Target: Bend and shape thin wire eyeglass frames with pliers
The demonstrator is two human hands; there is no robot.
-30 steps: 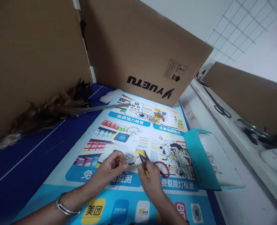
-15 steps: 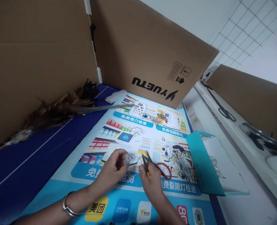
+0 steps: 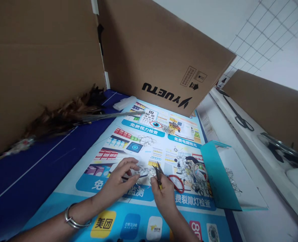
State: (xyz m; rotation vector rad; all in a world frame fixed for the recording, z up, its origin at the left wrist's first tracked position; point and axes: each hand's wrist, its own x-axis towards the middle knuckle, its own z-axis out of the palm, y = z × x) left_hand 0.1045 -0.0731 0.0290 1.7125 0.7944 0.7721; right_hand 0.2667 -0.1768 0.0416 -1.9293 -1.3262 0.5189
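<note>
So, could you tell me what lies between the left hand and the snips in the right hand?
A small tangle of thin wire loops, pinched by the left hand, near the snips in the right hand; the head view shows it.

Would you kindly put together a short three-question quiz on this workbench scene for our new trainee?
1. True or false: the right hand holds a thin pointed tool.
2. Which lies on the blue cloth? A) feather duster B) kettle C) hammer
3. Fill in: the left hand pinches bent ____.
Key: 1 true; 2 A; 3 wire.
</note>
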